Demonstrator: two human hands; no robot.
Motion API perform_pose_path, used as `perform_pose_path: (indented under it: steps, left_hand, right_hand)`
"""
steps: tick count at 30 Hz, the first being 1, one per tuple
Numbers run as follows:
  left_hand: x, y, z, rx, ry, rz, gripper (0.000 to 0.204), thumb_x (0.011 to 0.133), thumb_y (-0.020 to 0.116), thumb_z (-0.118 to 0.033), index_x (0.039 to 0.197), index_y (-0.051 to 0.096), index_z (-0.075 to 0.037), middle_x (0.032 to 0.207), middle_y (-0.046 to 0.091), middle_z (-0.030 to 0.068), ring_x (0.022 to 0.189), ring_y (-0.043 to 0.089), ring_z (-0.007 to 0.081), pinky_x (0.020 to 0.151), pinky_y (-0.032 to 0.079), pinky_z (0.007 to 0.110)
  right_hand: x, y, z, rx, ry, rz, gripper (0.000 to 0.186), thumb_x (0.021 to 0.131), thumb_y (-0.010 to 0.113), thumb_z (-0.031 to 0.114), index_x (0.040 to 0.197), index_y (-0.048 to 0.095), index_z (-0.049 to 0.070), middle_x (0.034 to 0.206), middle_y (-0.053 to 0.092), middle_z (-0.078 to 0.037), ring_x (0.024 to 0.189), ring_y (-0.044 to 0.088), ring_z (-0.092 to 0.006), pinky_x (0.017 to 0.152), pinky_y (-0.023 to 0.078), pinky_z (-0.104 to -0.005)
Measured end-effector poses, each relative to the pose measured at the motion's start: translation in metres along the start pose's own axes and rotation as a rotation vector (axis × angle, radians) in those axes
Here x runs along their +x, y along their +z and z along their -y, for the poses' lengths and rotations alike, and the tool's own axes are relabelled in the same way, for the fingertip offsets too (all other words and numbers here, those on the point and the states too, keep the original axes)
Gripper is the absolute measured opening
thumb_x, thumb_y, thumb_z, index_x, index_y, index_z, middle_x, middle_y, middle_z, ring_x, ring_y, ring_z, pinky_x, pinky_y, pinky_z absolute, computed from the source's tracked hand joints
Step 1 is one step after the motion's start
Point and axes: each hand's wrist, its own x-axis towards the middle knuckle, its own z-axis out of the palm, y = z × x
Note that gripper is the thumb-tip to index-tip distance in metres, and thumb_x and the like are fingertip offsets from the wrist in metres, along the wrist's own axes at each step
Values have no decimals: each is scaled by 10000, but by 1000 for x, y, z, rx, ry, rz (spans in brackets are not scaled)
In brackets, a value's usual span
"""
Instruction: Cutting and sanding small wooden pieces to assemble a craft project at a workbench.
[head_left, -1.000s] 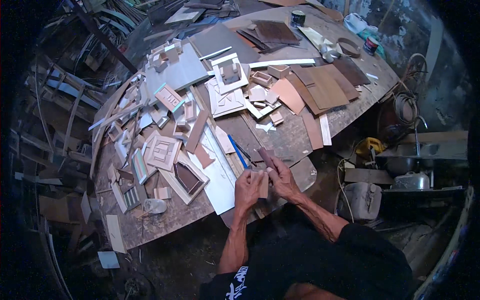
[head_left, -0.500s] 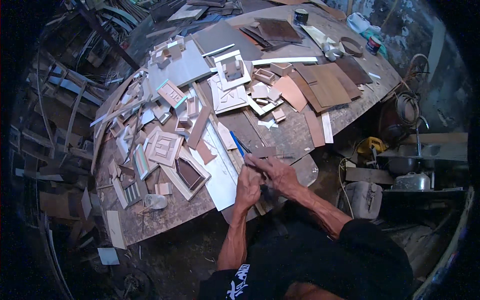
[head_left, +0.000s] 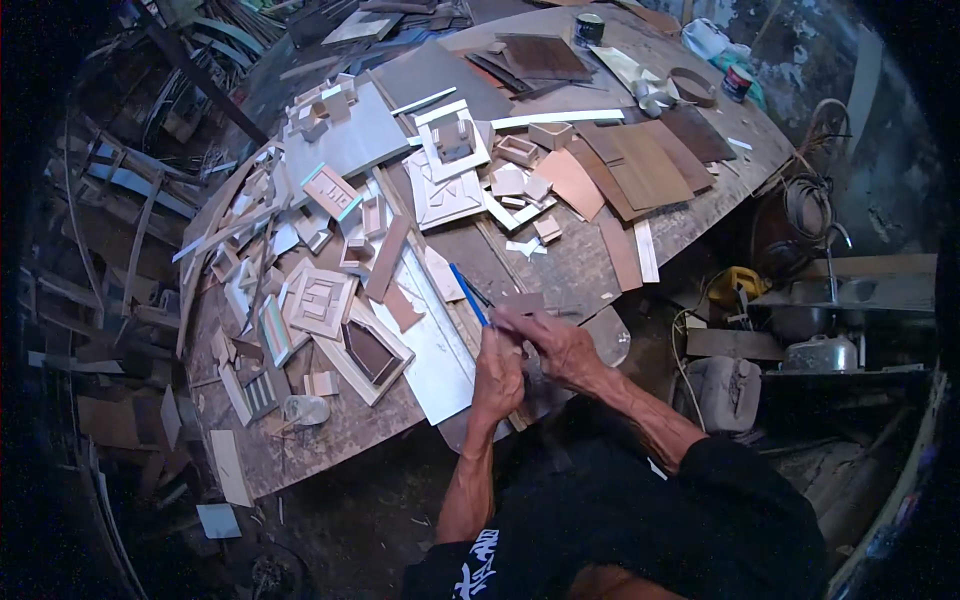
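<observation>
Left hand (head_left: pixel 497 375): raised over the near edge of the workbench, fingers curled shut around a small flat piece; what exactly it grips is hard to tell.
Right hand (head_left: pixel 560 345): just beside the left and touching it, fingers bent and pinching a small brown wooden piece (head_left: pixel 520 303) at its far tip.
Blue pencil (head_left: pixel 468 294): lies slanted on the bench, just left of the wooden piece, its near end by the hands.
Pale sheet (head_left: pixel 437 345): flat on the bench, left of the hands.
Workbench (head_left: pixel 340 440): rough round top strewn with offcuts.
Framed panel (head_left: pixel 368 350): left of the sheet, dark centre.
Brown veneer sheets (head_left: pixel 640 170): far right, well apart from the hands.
</observation>
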Motion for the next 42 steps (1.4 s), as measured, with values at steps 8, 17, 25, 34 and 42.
perform_pose_path:
  steps: [8, 17, 25, 34, 42]
  left_hand:
    - [4, -1, -27, 66, -38, -29, 276, 913, 448, -53, 1178, 400, 5, 942, 556, 107, 813, 568, 188, 698, 488, 302]
    - [5, -8, 14, 307, -94, -73, 414, 742, 491, 29, 1155, 524, 46, 932, 508, 158, 856, 505, 291, 765, 429, 394]
    - [10, -9, 2, 670, 81, -80, 517, 606, 450, 36, 1117, 506, 87, 913, 428, 207, 874, 412, 385, 787, 371, 468]
    - [12, -10, 4, 600, 31, 53, 372, 817, 545, -102, 1139, 438, 52, 979, 462, 258, 921, 459, 431, 827, 387, 476]
    - [18, 4, 11, 87, -205, -237, 222, 923, 524, -194, 931, 559, 25, 761, 580, 127, 658, 530, 201, 625, 447, 344]
  right_hand:
    - [4, -6, -8, -6, -45, -30, 567, 787, 584, 95, 1333, 488, 216, 1075, 637, -124, 877, 629, -304, 757, 490, -394]
    - [7, -6, -17, 280, -142, -198, 586, 794, 512, -39, 1315, 515, 228, 1098, 613, -129, 935, 605, -317, 781, 491, -374]
    - [3, -20, -24, -98, 81, 19, 617, 753, 517, -24, 1283, 552, 290, 801, 509, -100, 739, 555, -306, 635, 453, -379]
    - [7, -13, -45, 210, 42, -110, 539, 840, 481, 33, 1350, 476, 208, 1222, 581, -144, 1081, 571, -344, 885, 478, -395]
    - [12, -5, -34, 423, -28, -221, 555, 823, 434, -41, 1362, 430, 91, 1342, 520, -99, 1208, 510, -301, 1010, 407, -359]
